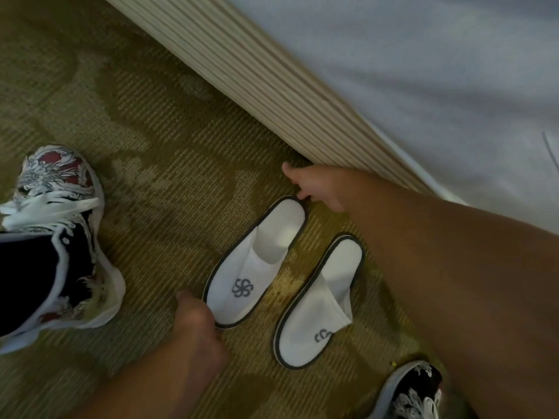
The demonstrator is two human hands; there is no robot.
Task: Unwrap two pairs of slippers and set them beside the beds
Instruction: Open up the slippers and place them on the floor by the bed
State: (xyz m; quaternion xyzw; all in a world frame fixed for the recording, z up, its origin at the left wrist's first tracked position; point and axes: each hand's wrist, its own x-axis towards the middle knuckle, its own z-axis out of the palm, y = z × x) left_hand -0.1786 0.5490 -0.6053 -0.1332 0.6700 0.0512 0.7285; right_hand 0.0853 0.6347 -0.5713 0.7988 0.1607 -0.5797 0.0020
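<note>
Head view is looking straight down onto an olive-gold carpet (pixel 169 140) with fine ribbing and paler blotches, running alongside a bed whose striped beige base (pixel 272 86) is cutting diagonally across the upper frame, with a white sheet (pixel 423 86) hanging over it. Two unwrapped white slippers with dark trim and grey logos are lying flat on the carpet just beside the bed, side by side but apart, heels pointing toward the base. The right hand (pixel 317 189) is reaching down along the bed, its fingers curling onto the heel rim of the upper slipper (pixel 254 264) while the thumb is sticking out apart. The left hand (pixel 196 322) is touching the same slipper's toe edge; it is blurred, so whether it is pinching the rim or only pressing against it cannot be told. The lower slipper (pixel 317 309) is lying untouched between the two arms. A patterned left sneaker (pixel 60 237) and a matching right sneaker (pixel 414 391) are standing on the carpet at either side.
</note>
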